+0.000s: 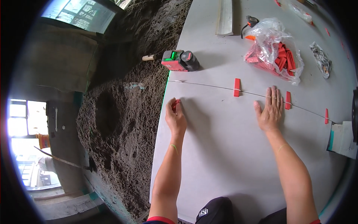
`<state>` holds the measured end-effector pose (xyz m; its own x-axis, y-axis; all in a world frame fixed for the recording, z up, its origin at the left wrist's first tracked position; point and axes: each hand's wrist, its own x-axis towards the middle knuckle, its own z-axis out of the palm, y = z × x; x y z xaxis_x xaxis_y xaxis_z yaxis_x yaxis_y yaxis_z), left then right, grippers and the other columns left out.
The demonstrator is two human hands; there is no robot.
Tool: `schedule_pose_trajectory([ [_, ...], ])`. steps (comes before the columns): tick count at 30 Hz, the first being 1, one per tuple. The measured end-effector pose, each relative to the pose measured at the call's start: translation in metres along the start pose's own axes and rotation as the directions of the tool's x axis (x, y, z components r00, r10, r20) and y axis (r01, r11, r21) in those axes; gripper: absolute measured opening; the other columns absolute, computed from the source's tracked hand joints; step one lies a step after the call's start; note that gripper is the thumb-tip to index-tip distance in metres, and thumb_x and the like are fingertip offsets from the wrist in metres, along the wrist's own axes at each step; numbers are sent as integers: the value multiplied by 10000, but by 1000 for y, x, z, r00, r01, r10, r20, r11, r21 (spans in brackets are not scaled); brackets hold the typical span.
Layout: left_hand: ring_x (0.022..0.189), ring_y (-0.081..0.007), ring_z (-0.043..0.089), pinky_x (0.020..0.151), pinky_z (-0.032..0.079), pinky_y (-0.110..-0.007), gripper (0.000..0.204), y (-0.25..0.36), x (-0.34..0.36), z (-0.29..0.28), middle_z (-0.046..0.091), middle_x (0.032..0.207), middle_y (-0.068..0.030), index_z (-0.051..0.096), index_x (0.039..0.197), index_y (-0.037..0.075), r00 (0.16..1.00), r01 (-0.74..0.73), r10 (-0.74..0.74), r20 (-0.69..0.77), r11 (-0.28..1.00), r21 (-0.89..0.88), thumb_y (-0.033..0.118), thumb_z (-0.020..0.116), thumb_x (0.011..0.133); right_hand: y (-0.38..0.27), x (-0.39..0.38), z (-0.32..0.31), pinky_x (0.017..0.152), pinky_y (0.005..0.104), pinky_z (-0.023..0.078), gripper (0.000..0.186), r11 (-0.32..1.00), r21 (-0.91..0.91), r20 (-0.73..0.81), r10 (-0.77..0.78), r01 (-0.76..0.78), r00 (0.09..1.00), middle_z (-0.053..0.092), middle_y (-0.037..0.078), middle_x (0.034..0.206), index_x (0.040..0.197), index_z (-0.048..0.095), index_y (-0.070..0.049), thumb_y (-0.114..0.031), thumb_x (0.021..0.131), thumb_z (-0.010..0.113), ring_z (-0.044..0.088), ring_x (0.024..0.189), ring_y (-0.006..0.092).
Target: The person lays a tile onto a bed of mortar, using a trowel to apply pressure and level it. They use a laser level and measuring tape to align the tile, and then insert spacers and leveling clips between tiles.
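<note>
Near the left edge of the large grey tiles [220, 127], my left hand [176, 121] is closed on a red plastic wedge [176, 105], partly hidden by the fingers. My right hand [270, 114] lies flat with its fingers stretched across the thin dark joint between two tiles. Just right of it, a red tile-levelling wedge [288, 100] sits across the joint. Another red wedge [237, 87] stands on the joint to its left, and a third [326, 116] is farther right. A small pale clip [180, 81] sits at the joint's left end.
A red-and-black laser level [181, 61] glows green on the far tile. Beyond the joint lie a clear bag of red wedges [278, 56], a tape measure [252, 21], and a crumpled wrapper [320, 59]. Rough dark mortar [115, 119] borders the tiles; a wooden-handled tool [148, 58] rests there.
</note>
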<state>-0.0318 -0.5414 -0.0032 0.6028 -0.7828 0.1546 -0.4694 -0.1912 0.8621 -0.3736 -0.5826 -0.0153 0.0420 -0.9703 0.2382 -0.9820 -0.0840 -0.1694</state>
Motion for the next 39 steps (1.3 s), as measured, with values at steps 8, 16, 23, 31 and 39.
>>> schedule_pose_trajectory([
  [8,1143,-356,524,976,417,-434,284,-9,52,27,620,1222,-159,598,1132,47,980,-165,190,-51,935,315,108,660,862,0,1,5,1164,490,201,740,998,-52,-23,-39,37,999,360,166,1518,1452,375,-20,-564,952,420,297,1420,339],
  [16,1364,-310,384,1119,216,-476,306,-19,57,32,568,1369,-84,534,1167,103,958,-256,286,-13,875,412,111,624,874,0,3,6,1147,491,225,706,994,-93,-50,-65,60,997,387,164,1499,1448,388,-27,-526,953,450,336,1394,340],
  [23,1438,-347,271,1173,113,-545,353,-13,62,32,476,1451,-113,486,1262,85,995,-99,91,38,930,355,140,558,921,-1,3,6,1150,468,233,690,993,-79,-39,-91,88,995,393,175,1491,1437,397,-15,-507,957,454,340,1389,346],
  [31,1459,-360,220,1175,114,-557,513,-12,75,53,337,1533,-174,345,1432,1,991,-134,110,77,794,593,225,448,982,-2,4,5,1149,465,240,681,993,-94,-33,-79,76,996,402,177,1481,1432,399,-10,-496,959,462,350,1380,349],
  [39,1064,-394,593,944,446,-458,560,7,54,5,648,1053,-233,591,1175,-66,986,161,-162,-47,818,552,439,538,940,-2,5,-1,1155,468,223,680,997,-71,-29,-44,41,999,392,155,1490,1437,391,-17,-487,953,473,337,1389,337],
])
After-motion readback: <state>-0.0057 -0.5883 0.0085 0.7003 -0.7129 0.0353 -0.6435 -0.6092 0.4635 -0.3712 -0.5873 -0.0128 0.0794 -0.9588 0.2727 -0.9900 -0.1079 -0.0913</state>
